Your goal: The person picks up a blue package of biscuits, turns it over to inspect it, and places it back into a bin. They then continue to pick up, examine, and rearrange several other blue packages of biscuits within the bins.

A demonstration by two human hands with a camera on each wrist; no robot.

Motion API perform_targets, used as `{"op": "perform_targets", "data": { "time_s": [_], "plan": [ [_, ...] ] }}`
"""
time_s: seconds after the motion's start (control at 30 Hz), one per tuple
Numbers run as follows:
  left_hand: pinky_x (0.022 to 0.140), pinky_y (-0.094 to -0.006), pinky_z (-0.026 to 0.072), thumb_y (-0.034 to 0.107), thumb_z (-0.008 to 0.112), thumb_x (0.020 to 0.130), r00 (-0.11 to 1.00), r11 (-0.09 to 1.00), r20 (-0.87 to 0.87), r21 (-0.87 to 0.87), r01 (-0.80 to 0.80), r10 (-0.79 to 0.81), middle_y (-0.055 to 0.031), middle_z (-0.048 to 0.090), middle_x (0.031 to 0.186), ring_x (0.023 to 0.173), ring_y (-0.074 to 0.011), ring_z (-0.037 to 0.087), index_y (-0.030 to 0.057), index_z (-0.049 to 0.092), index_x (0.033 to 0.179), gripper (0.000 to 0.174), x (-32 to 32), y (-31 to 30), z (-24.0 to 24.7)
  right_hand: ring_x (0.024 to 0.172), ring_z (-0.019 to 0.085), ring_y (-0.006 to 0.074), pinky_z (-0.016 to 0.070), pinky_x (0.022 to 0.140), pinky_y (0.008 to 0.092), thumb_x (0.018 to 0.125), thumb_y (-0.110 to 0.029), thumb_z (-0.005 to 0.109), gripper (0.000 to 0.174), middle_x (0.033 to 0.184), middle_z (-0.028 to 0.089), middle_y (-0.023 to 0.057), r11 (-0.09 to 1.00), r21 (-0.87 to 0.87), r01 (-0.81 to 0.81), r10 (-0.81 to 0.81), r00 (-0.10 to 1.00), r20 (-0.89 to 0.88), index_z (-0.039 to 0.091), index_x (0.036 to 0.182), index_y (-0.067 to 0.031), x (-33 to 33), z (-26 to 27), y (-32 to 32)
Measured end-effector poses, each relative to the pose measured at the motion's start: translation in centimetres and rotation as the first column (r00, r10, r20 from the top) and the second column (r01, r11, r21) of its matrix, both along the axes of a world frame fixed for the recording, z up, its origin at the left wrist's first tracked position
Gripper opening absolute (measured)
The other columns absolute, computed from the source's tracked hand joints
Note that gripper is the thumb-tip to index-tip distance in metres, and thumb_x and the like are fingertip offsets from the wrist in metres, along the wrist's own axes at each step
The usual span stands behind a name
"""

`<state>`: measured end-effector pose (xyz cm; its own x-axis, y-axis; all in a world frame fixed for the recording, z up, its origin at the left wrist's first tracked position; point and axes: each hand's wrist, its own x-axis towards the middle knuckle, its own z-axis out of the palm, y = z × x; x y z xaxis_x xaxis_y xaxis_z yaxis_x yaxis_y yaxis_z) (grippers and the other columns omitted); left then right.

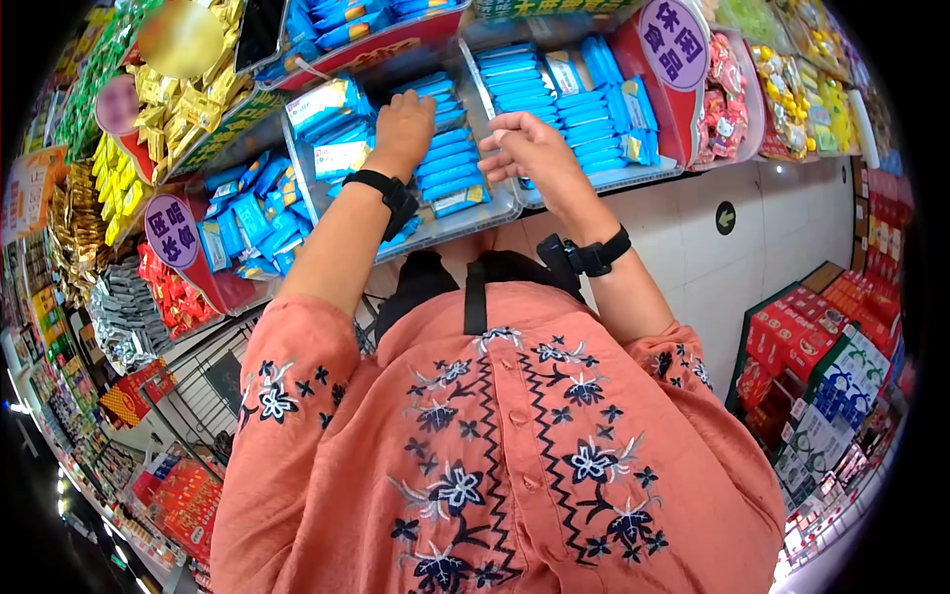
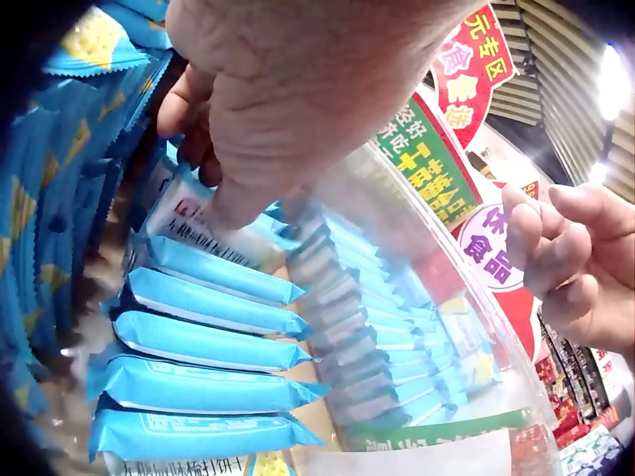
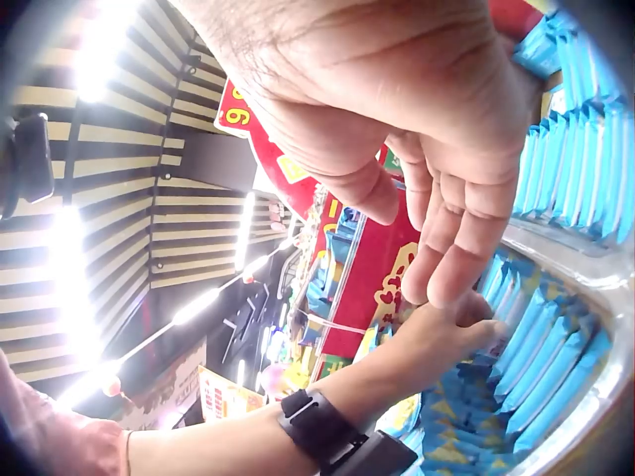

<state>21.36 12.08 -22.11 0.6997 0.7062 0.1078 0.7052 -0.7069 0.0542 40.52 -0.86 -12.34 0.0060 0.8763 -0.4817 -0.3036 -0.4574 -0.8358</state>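
Note:
My left hand [image 1: 404, 129] reaches into a clear bin of blue packets. In the left wrist view, the fingers of my left hand [image 2: 268, 129] curl down onto a blue-and-white packet [image 2: 203, 230] behind a row of upright packets [image 2: 203, 342], gripping its upper part. My right hand [image 1: 534, 153] hovers over the neighbouring bin's packets [image 1: 584, 119], fingers loosely bent and holding nothing. The right wrist view shows my right hand [image 3: 437, 178] above and near my left hand [image 3: 437, 342], palm side visible. The left fingertips are hidden there.
A clear divider [image 1: 477, 89] separates the two bins. Gold-wrapped sweets [image 1: 188, 109] and a bin of loose blue packets [image 1: 252, 223] lie to the left. Pink packets [image 1: 722, 104] are at the right. A wire cart [image 1: 203, 396] stands low left, red boxes [image 1: 792, 332] low right.

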Motion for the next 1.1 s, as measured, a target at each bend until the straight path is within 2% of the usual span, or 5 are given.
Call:
{"op": "perform_targets", "data": {
  "time_s": [0.2,0.3,0.53,0.77,1.1],
  "plan": [
    [0.076,-0.0426,0.0502,0.021,0.072,0.085,0.953,0.938,0.208,-0.315,-0.149,0.221,-0.0133,0.064,0.095,0.092,-0.0314,0.063,0.0051,0.062,0.1,0.024,-1.2,-0.2,8.1,0.087,0.068,0.0214,0.0563,0.072,0.0314,0.097,-0.019,0.055,0.031,0.106,0.064,0.0139,0.998,0.064,-0.017,0.016,0.999,0.029,0.053,0.12,0.0009,0.0,0.5,1.1],
    [0.072,-0.0288,0.049,0.022,0.071,0.089,0.819,0.862,0.418,-0.478,-0.171,0.394,-0.0104,0.066,0.088,0.079,-0.017,0.062,0.0012,0.064,0.103,0.026,-4.8,-2.0,13.5,0.084,0.068,0.0206,0.0562,0.068,0.0305,0.096,-0.021,0.056,0.03,0.102,0.065,0.0141,0.993,0.118,-0.023,0.019,0.999,0.038,0.054,0.117,0.001,-1.0,2.0,2.4],
    [0.071,-0.0291,0.0505,0.026,0.07,0.089,0.447,0.578,0.386,-0.672,-0.463,0.807,-0.0101,0.07,0.084,0.078,-0.0143,0.064,0.0017,0.068,0.102,0.027,-24.9,-4.4,10.7,0.084,0.066,0.0159,0.0546,0.07,0.0278,0.098,-0.023,0.055,0.028,0.101,0.067,0.0105,0.958,0.118,-0.262,0.257,0.964,0.063,0.058,0.116,-0.0019,-6.7,2.3,5.5],
    [0.08,-0.0409,0.0526,0.031,0.064,0.091,0.476,0.461,0.12,-0.532,-0.71,0.871,-0.018,0.071,0.095,0.093,-0.035,0.068,0.0065,0.068,0.103,0.027,-32.6,-9.3,6.5,0.08,0.064,0.0123,0.0531,0.075,0.0276,0.096,-0.023,0.057,0.024,0.088,0.067,0.005,0.822,0.073,-0.564,0.553,0.823,0.132,0.064,0.109,-0.0036,-13.9,-0.2,6.3],
    [0.084,-0.0493,0.0518,0.029,0.064,0.086,0.638,0.513,-0.201,-0.44,-0.737,0.743,-0.0213,0.069,0.104,0.099,-0.0402,0.065,0.003,0.063,0.103,0.031,-33.6,-10.1,2.4,0.077,0.064,0.0127,0.0537,0.073,0.0273,0.095,-0.021,0.057,0.024,0.085,0.067,0.006,0.79,-0.022,-0.613,0.612,0.784,0.103,0.062,0.109,-0.0028,-18.3,-1.1,6.9]
  ]
}}
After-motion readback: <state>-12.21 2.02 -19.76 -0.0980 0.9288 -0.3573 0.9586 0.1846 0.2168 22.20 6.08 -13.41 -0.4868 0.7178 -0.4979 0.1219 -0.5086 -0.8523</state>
